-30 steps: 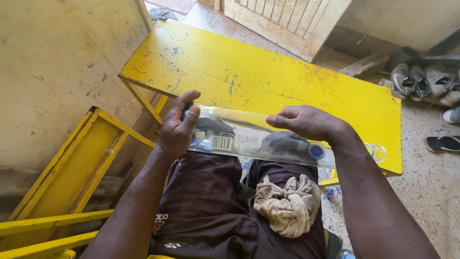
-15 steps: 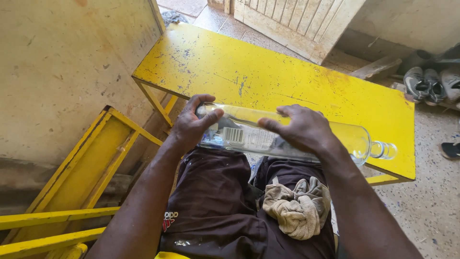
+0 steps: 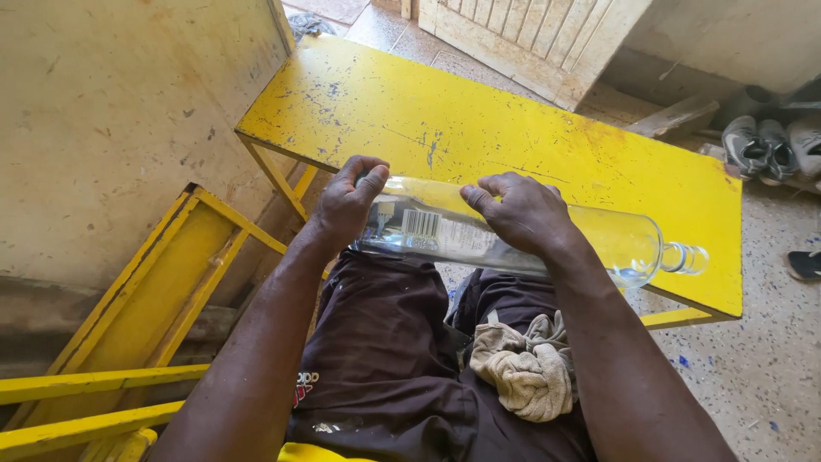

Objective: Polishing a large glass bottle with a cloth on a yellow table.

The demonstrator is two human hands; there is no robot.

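A yellow bench [image 3: 513, 128] fills the upper middle of the head view, its painted top scratched and chipped, with dark scuffs and a few blue flecks showing through. It runs from about 11 o'clock down toward 3 o'clock, and its thin yellow frame shows under the near edge. Lying across that near edge, on its side, is a clear glass bottle [image 3: 616, 244], base toward 9 o'clock and neck pointing to 3 o'clock; a white label with a barcode faces up near the base.

The left hand [image 3: 346, 205] is closed around the base end of the bottle, thumb on top. The right hand [image 3: 522, 214] is laid over the middle of the bottle, fingers curled onto the glass beside the label. Both hands are holding the bottle above the person's lap, which is covered by dark brown shorts [image 3: 385, 368]. A crumpled beige rag [image 3: 526, 368] lies on the shorts at 6 o'clock, below the right wrist.

At 9 o'clock stands a stained, pale plaster wall [image 3: 111, 111], with a yellow metal frame [image 3: 145, 299] leaning at its foot. The floor [image 3: 761, 376] at 4 o'clock is speckled terrazzo with blue spots. At 12 o'clock is a worn slatted wooden door [image 3: 530, 34]; grey shoes [image 3: 761, 145] sit at 2 o'clock.
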